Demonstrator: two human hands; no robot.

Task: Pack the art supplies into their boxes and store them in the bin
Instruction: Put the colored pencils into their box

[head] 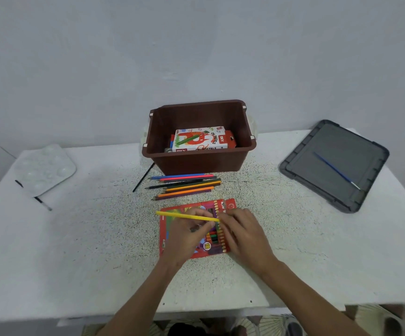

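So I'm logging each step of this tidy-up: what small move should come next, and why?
Probably slide the yellow pencil into the red pencil box. Both the left hand and the right hand hold it across the box, where other pencils already sit, and loose pencils lie by the brown bin.

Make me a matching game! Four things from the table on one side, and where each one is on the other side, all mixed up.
Things:
1. oil pastels box
2. blue paintbrush
3. yellow pencil
4. paint palette

Places:
A. on the grey lid
B. far left of the table
C. inside the brown bin
D. in the hands, over the red pencil box

Pairs: 1-C, 2-A, 3-D, 4-B
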